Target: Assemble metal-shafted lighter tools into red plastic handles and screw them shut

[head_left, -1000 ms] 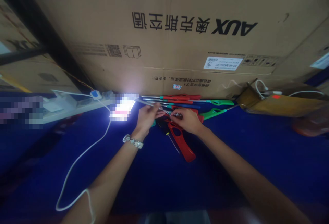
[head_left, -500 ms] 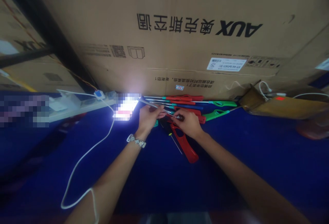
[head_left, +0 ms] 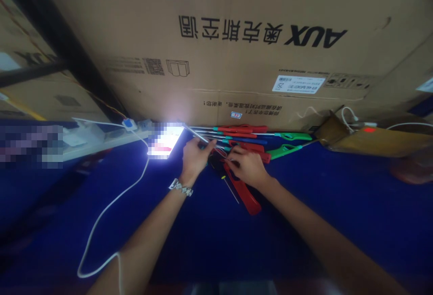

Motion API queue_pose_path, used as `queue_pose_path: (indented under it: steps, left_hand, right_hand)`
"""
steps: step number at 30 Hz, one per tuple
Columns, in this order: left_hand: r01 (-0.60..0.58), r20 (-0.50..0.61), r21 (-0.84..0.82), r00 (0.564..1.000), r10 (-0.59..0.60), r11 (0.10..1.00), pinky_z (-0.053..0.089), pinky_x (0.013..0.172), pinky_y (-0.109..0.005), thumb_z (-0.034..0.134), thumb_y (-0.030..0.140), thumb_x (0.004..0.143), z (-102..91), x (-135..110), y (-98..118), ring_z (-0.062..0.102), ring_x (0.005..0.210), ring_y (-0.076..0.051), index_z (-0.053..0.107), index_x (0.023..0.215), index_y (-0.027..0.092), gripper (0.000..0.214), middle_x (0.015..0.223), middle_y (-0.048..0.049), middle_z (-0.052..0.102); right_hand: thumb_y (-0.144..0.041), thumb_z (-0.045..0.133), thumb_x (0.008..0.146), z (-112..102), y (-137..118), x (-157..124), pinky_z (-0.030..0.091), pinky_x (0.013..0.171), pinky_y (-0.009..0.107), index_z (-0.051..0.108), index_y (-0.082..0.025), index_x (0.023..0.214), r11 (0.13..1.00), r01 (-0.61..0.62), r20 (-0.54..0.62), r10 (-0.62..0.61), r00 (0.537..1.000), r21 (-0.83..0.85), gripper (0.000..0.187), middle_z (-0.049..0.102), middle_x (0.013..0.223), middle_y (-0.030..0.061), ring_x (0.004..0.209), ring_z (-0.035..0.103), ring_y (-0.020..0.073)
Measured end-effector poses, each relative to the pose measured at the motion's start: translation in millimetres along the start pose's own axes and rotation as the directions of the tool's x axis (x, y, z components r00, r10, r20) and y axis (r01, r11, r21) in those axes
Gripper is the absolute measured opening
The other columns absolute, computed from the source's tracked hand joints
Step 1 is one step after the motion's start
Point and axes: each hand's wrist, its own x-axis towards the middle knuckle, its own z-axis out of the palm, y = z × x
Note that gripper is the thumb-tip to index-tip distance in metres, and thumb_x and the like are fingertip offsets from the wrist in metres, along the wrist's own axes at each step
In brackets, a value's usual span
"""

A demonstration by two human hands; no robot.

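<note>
My left hand (head_left: 195, 156), with a silver bracelet at the wrist, is closed around the thin metal tube (head_left: 196, 134) of a long-necked lighter. Opposite it, my right hand (head_left: 248, 165) has its fingers pinched at what looks like a thin wire (head_left: 221, 152) looping near the tube's end. Below my fingers lie a black-handled screwdriver (head_left: 230, 189) with a yellow band and a red lighter handle (head_left: 249, 198), partly covered by my right hand. Behind both hands several long-necked lighters rest in a pile, among them a red one (head_left: 237, 130) and a green one (head_left: 286, 151).
A glowing phone (head_left: 167, 141) lies left of my hands, its white cable (head_left: 111, 202) curling over the blue tabletop (head_left: 216, 241). A power strip (head_left: 101, 140) stands farther left. Behind rises a large cardboard box (head_left: 219, 74); an amber-coloured case (head_left: 379, 141) sits at right.
The dark reddish piece at my right fingertips is no longer visible; a thin wire loop shows between my hands. The metal tube in my left hand is tilted more steeply.
</note>
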Motion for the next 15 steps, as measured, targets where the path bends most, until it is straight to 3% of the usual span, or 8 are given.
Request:
queue_pose_path:
  steps: [3,9,12,15]
  left_hand:
    - [-0.018,-0.026,0.144,0.999,0.022,0.989,0.046,0.075,-0.034,0.074,0.047,0.077,-2.0,2,-3,0.063,0.078,-0.025,0.071,0.072,0.021,0.027,0.079,-0.0067,0.070]
    - [-0.092,0.036,0.204,0.996,0.087,0.975,0.041,0.073,-0.032,0.065,0.050,0.084,-0.4,5,-6,0.058,0.072,-0.023,0.061,0.058,0.022,0.038,0.067,-0.0041,0.061]
    - [-0.031,0.094,0.053,0.995,0.026,0.998,0.039,0.065,-0.029,0.064,0.050,0.085,-0.4,6,-5,0.058,0.065,-0.020,0.063,0.062,0.021,0.037,0.063,-0.0020,0.061]
    - [0.050,0.091,-0.176,0.995,-0.035,0.983,0.041,0.060,-0.027,0.073,0.048,0.079,-3.2,9,-4,0.059,0.061,-0.017,0.067,0.080,0.019,0.029,0.065,-0.0002,0.064]
  right_hand:
    - [-0.029,0.051,0.098,-3,-5,-2,0.032,0.054,0.027,0.074,-0.023,0.091,0.993,0.029,0.039,-0.025,0.999,-0.118,0.025,0.070,0.101,0.0050,0.084,0.065,0.0175]
    - [-0.031,0.048,0.099,-8,-4,-9,0.034,0.054,0.029,0.075,-0.025,0.105,0.979,0.077,0.089,-0.061,0.994,-0.188,0.028,0.069,0.107,0.0081,0.090,0.066,0.0207]
    - [-0.033,0.051,0.098,-7,0,-13,0.034,0.053,0.028,0.074,-0.029,0.113,0.987,0.051,0.077,-0.040,0.996,-0.152,0.027,0.070,0.108,0.0059,0.088,0.067,0.0200]
    - [-0.034,0.054,0.097,-5,5,-14,0.034,0.052,0.027,0.075,-0.031,0.112,0.994,0.025,0.054,-0.020,0.998,-0.106,0.026,0.070,0.103,0.0037,0.084,0.067,0.0184]
